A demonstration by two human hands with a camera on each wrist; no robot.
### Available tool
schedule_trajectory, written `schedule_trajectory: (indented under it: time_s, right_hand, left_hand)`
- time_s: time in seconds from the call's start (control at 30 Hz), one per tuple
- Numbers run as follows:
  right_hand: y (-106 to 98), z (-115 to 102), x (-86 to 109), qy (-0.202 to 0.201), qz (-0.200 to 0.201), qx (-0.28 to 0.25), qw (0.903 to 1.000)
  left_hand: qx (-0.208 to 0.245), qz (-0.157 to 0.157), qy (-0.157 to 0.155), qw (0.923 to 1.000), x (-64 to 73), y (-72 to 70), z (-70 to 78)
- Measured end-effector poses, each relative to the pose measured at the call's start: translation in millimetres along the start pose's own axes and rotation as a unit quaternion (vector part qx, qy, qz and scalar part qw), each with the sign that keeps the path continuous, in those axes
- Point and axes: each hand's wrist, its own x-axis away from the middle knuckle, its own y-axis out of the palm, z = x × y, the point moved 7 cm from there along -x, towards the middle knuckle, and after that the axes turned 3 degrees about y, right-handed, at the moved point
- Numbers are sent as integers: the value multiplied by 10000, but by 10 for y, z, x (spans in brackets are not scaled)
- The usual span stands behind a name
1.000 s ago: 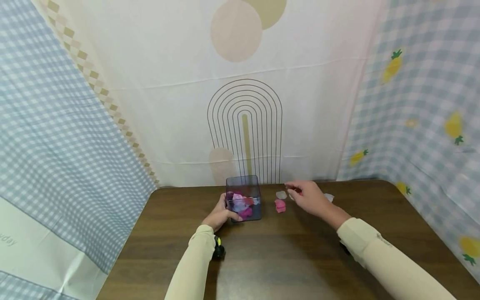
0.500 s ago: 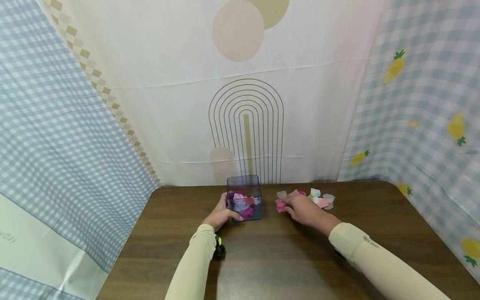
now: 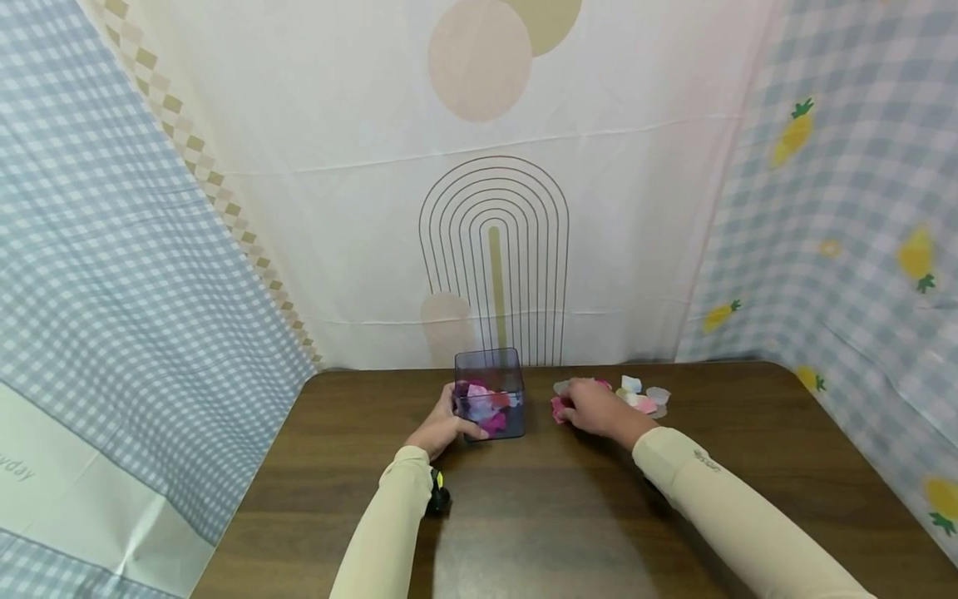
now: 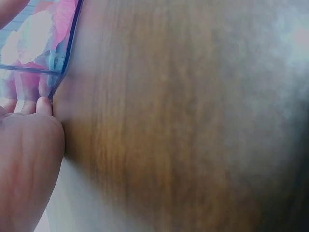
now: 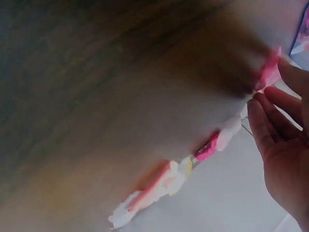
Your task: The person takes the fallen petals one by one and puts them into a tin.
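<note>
My left hand (image 3: 440,428) grips a see-through bluish plastic box (image 3: 512,426) by its left side, thumb across the near wall. Inside the box are crumpled pink, purple, white and red fabric petals (image 3: 479,406); the left wrist view shows some through the wall (image 4: 36,36). Just right of the box, my right hand (image 3: 599,409) is low at the table. Its thumb and fingertips pinch at a bright pink petal (image 5: 270,71), which pokes out left of the hand in the head view. A pale petal (image 3: 560,387) shows behind the fingers, partly covered.
Right of my right hand lies a loose group of petals: a white and bluish one (image 3: 631,384), a pink one (image 3: 642,405) and a pale translucent one (image 3: 659,395). The brown wooden table (image 3: 524,516) ends at a hanging patterned cloth (image 3: 359,274).
My right hand has moved left and down from above the back petals to the pink petal near the box, uncovering the petals to its right. My left hand keeps holding the box in place.
</note>
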Motion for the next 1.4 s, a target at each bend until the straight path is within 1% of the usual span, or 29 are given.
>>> schedule_trajectory:
  time_s: [0.1, 0.2, 0.27, 0.33, 0.5, 0.6, 0.73, 0.83, 0.97, 1.07, 1.2, 1.3, 1.4]
  right_hand:
    - [18, -4, -1, -52, 175, 207, 9996]
    - [29, -35, 2, -261, 398, 425, 9980]
    - [31, -53, 6, -370, 512, 529, 9966]
    - [34, -52, 11, -376, 551, 575, 9961]
    - [28, -20, 29, -254, 511, 496, 9971]
    - [12, -21, 41, -339, 562, 419, 9970]
    - [-41, -14, 64, -354, 813, 254, 9957]
    - [-135, -5, 89, -305, 1175, 167, 9925]
    - [-320, -6, 111, -310, 1748, 63, 9841]
    - [-486, -31, 110, -303, 2051, -189, 9781]
    - [-729, -179, 106, -358, 2180, -537, 9738]
    - [-893, -362, 123, -581, 2246, -539, 9712]
    - [-971, -516, 142, -867, 2322, -473, 9676]
  left_hand:
    - [39, -7, 13, 10000, 4, 3, 12]
    - [81, 11, -14, 10000, 5, 0, 10]
    - [57, 9, -15, 10000, 6, -2, 5]
    - [-4, -7, 16, 10000, 2, -4, 3]
    - [19, -26, 52, 10000, -11, 0, -1]
    - [98, -16, 20, 9999, -7, 2, -3]
    - [153, -11, -9, 9999, -7, 3, -4]
    - [134, 8, -5, 9999, -5, 0, 1]
    - [91, 32, 10, 10000, 0, -6, 11]
    - [99, 24, 13, 9999, 0, 0, 15]
    - [129, 26, 8, 9999, -2, 8, 5]
    - [148, 49, 10, 9999, -2, 8, 1]
    - [152, 60, 6, 9999, 0, 5, 5]
